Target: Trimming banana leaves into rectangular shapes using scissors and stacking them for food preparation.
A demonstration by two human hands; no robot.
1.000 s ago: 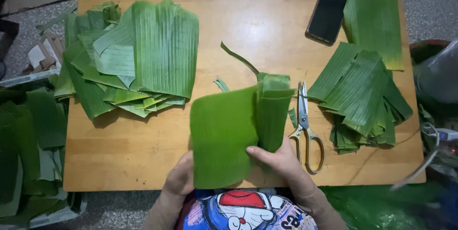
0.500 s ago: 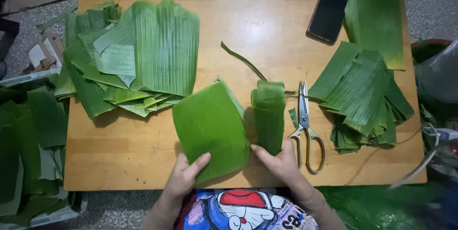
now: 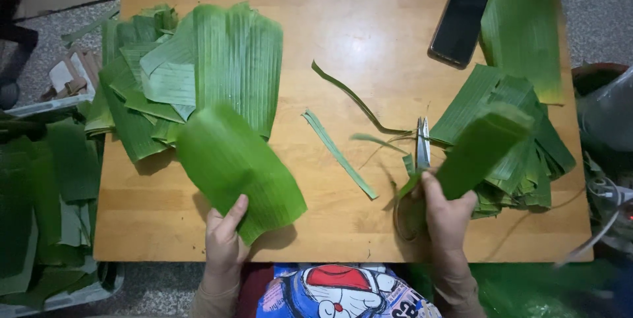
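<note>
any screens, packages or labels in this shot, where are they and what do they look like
Phone: far right part of the wooden table, left of a long banana leaf; flat dark rectangle, screen off, thin pale edge.
No packages, labels or signs can be made out.

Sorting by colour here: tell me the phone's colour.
Black, the phone lying at the table's far right in the head view.

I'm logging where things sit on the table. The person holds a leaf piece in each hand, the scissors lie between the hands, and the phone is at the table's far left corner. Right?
Not quite: the head view shows the phone at the table's far right corner. The rest holds: the left hand holds a broad leaf piece, the right hand a narrower folded leaf piece, and the scissors lie between them.
</note>
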